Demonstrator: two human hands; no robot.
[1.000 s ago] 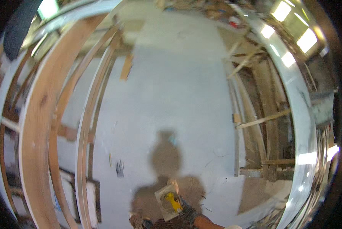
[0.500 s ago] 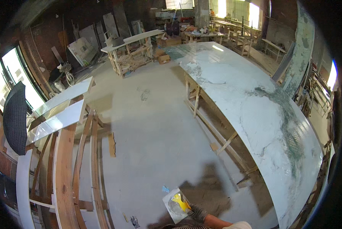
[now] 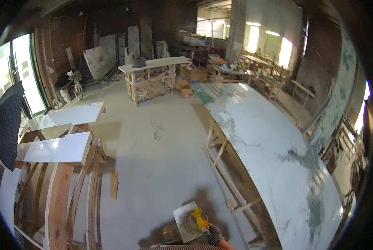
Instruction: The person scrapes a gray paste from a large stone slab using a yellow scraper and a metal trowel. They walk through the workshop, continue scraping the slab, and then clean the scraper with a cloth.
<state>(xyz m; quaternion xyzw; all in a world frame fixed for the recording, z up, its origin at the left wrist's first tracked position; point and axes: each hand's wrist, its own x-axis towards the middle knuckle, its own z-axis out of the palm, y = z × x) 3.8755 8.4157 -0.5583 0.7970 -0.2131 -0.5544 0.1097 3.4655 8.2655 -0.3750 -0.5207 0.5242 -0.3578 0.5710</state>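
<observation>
My right hand (image 3: 214, 234), in a grey knitted glove, comes in at the lower edge with its fingers wrapped round a yellow putty knife (image 3: 199, 219). The blade of the knife lies over a flat whitish board (image 3: 181, 215), which bears a grey smear of paste. What supports the board from beneath is hidden. My left hand does not show. Left of the board, close to the lower edge, is a small tan thing (image 3: 167, 233) that I cannot make out.
A long table with a glossy white, green-veined slab (image 3: 257, 129) runs along the right. To the left, white slabs (image 3: 57, 149) rest on wooden trestles (image 3: 59, 200), beside a dark umbrella (image 3: 8, 125). Farther off are a wooden workbench (image 3: 153, 64), cardboard boxes (image 3: 193, 76) and a bicycle (image 3: 78, 85).
The view has tilted up, so the far workbench and slabs sit lower in the picture. My right hand, still on the putty knife, and the board are slightly shifted. A blue scrap has left view.
</observation>
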